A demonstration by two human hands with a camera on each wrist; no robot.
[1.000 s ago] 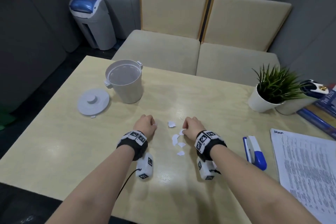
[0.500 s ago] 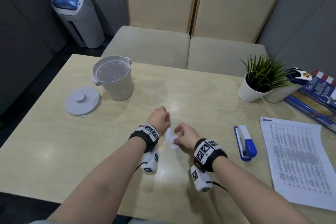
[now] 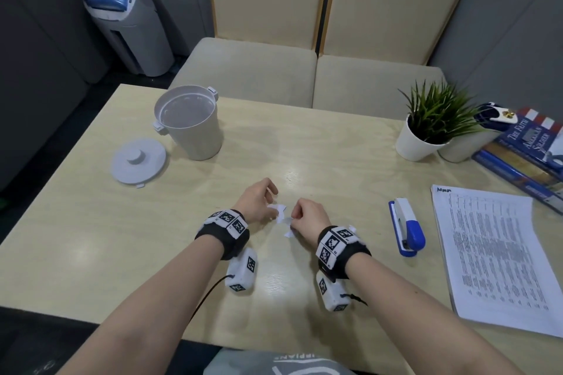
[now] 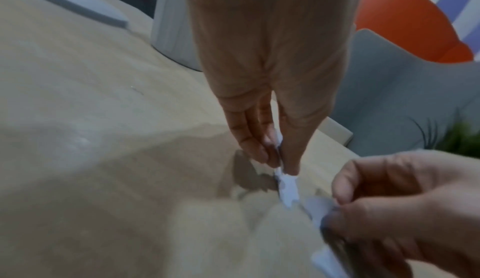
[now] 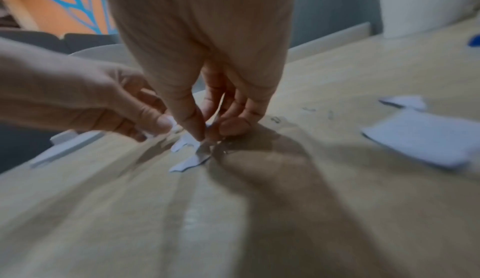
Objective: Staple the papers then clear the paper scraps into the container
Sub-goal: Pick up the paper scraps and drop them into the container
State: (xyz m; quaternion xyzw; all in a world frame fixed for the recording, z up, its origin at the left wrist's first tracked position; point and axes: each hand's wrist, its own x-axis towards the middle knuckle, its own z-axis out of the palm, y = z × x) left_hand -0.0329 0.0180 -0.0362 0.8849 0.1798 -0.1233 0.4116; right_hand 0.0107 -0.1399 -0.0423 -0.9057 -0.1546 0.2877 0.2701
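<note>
Scraps gathered at the centre of the frame, container waiting at the upper left.

Your left hand pinched a few paper scraps between thumb and fingertips, and your right hand pinched other scraps just beside it, both low over the counter. One scrap lay on the counter under your right hand. The open container stood well apart at the upper left, its lid beside it. The stapler and the papers lay at the right of the frame. The pieces were thin and light, so in my judgement a loose grip could drop some on the way, and the lying scrap could be forgotten.
</note>
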